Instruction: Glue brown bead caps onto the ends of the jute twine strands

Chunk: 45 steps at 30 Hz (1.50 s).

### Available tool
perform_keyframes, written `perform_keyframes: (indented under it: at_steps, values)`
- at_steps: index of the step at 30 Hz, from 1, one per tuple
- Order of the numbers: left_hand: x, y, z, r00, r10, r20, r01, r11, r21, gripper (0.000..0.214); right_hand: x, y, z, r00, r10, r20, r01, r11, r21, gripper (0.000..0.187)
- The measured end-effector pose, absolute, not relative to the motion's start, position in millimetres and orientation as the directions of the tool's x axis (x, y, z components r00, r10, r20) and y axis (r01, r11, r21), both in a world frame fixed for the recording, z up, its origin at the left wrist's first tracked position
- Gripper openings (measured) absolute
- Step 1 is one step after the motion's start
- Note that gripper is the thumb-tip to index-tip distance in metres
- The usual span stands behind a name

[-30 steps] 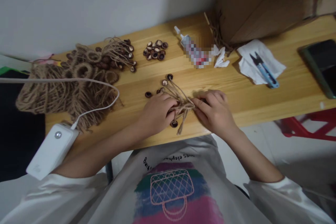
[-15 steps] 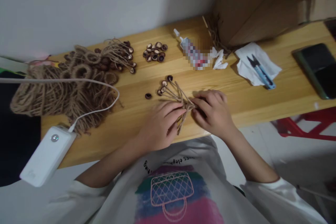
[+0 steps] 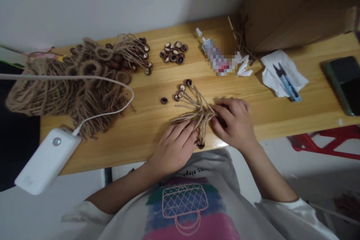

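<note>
A bundle of brown twine strands (image 3: 200, 114) fans out on the wooden table, tied together near its right end. Several nut shell halves are at its strand tips, including a dark shell (image 3: 200, 145) at the table's front edge. My right hand (image 3: 234, 123) pinches the bundle's right end between thumb and forefinger. Just below the strands, my left hand (image 3: 177, 144) lies with its fingers stretched out, fingertips against the lower strands. A single shell half (image 3: 164, 100) rests apart, to the left of the bundle.
Coiled twine and rings (image 3: 90, 71) fill the left side, crossed by a white cable from a power bank (image 3: 47, 161). Behind are loose shell halves (image 3: 173, 52) and a glue tube (image 3: 210, 52). Blue thread snips (image 3: 287, 82) lie on tissue; a phone (image 3: 343, 82) and cardboard box (image 3: 292, 7) are rightward.
My left hand has let go of the knot area and drawn down toward me, uncovering strands on the left and a shell at the lower end. My right hand keeps its pinch.
</note>
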State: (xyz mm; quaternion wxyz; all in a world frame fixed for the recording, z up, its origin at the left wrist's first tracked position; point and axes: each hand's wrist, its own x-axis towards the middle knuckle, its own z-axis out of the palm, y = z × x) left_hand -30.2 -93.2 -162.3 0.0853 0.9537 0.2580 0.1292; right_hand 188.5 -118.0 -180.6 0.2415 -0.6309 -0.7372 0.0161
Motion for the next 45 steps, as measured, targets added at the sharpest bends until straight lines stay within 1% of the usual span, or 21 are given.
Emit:
perform_keyframes:
  at_steps: [6,10,12,14,18,20,23,26,28,31,33,35,39,42,45]
  values:
    - [-39.6,-88.2,-163.8,0.785,0.591,0.187,0.536,-0.799,0.273,0.031,190.0,-118.1,-179.4,-0.043,0.936,0.348,0.948,0.148,-0.281,0.025]
    - [-46.7,-82.2,-165.8,0.779,0.596,0.196,0.546,-0.797,0.257,0.032,192.4,-114.5,-177.8,-0.008,0.934,0.358,0.965,0.101,-0.241,0.026]
    - [-49.3,-77.7,-165.5,0.785,0.593,0.180,0.542,-0.798,0.264,0.032,193.8,-110.2,-176.8,-0.012,0.941,0.337,0.967,0.097,-0.236,0.027]
    - [-51.9,-71.9,-163.0,0.783,0.593,0.188,0.538,-0.797,0.275,0.028,196.2,-104.9,-175.0,-0.047,0.953,0.301,0.961,0.125,-0.245,0.029]
    - [-60.0,-55.1,-151.1,0.728,0.613,0.307,0.549,-0.789,0.274,0.018,203.8,-94.2,-163.8,-0.174,0.965,0.197,0.927,0.228,-0.298,0.037]
    - [-65.3,-44.6,-145.1,0.688,0.644,0.335,0.587,-0.765,0.266,0.013,207.0,-88.6,-153.3,-0.228,0.958,0.172,0.906,0.273,-0.323,0.039]
    - [-70.5,-28.3,-142.8,0.606,0.726,0.325,0.681,-0.685,0.260,0.009,206.4,-77.1,-133.3,-0.312,0.933,0.178,0.876,0.355,-0.327,0.039]
    - [-69.3,-12.4,-149.5,0.579,0.780,0.239,0.730,-0.626,0.274,0.022,198.8,-60.3,-112.5,-0.393,0.894,0.215,0.844,0.444,-0.301,0.031]
    - [-66.5,-3.1,-155.5,0.575,0.794,0.199,0.737,-0.608,0.295,0.027,192.1,-47.3,-100.9,-0.399,0.882,0.252,0.839,0.462,-0.287,0.025]
    - [-63.5,5.5,-161.6,0.546,0.813,0.202,0.740,-0.581,0.339,0.018,181.9,-28.8,-91.5,-0.322,0.900,0.292,0.860,0.408,-0.307,0.022]
    - [-63.2,7.0,-163.1,0.539,0.818,0.199,0.729,-0.572,0.377,0.012,174.8,-18.7,-91.0,-0.271,0.920,0.285,0.868,0.361,-0.341,0.021]
    - [-63.5,6.4,-163.8,0.541,0.820,0.186,0.716,-0.566,0.408,0.012,166.5,-11.5,-93.6,-0.240,0.945,0.222,0.873,0.310,-0.376,0.019]
    - [-62.2,5.9,-167.1,0.527,0.833,0.171,0.711,-0.542,0.448,0.012,147.9,-6.2,-100.7,-0.208,0.978,-0.011,0.890,0.184,-0.416,0.010]
    - [-58.7,8.7,-170.7,0.498,0.850,0.173,0.722,-0.517,0.459,0.011,139.7,-8.4,-105.3,-0.214,0.961,-0.176,0.887,0.115,-0.447,0.008]
    - [-54.3,11.5,-172.5,0.520,0.837,0.172,0.717,-0.537,0.445,0.011,141.3,-12.0,-109.4,-0.218,0.942,-0.256,0.887,0.082,-0.454,0.010]
